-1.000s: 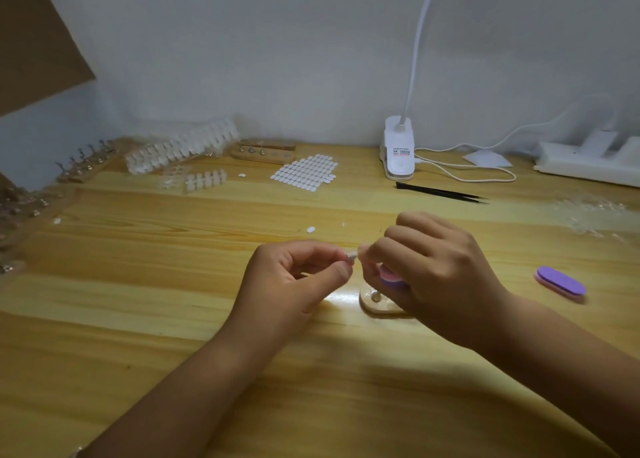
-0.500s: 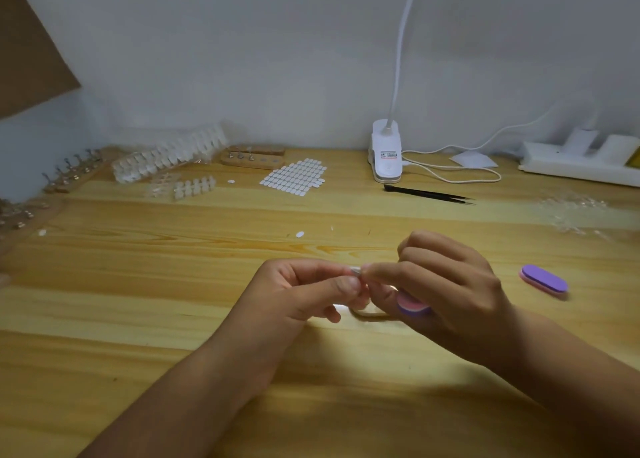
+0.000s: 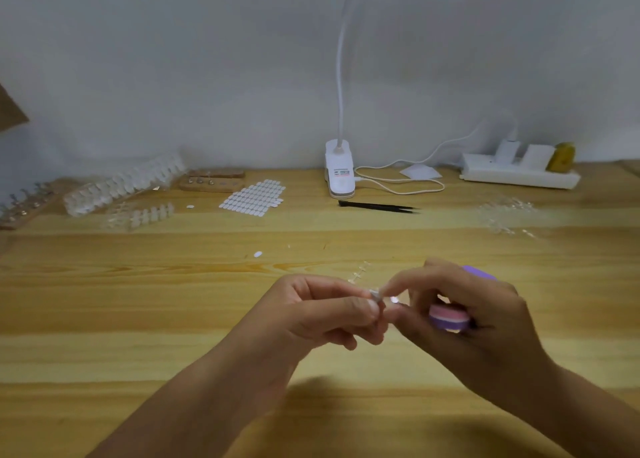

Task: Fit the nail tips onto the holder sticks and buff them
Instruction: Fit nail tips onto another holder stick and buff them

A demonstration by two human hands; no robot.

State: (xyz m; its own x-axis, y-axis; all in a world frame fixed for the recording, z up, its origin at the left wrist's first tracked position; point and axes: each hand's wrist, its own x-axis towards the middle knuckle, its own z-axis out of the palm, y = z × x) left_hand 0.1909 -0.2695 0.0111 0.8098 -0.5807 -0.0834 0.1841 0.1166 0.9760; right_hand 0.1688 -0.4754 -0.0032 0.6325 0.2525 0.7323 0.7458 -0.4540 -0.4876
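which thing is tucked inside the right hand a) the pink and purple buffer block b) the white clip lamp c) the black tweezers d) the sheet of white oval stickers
A: the pink and purple buffer block sits tucked in the right hand, while the black tweezers lie far back on the wooden table.

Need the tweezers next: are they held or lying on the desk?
Lying on the desk: the tweezers rest flat by the lamp base, untouched.
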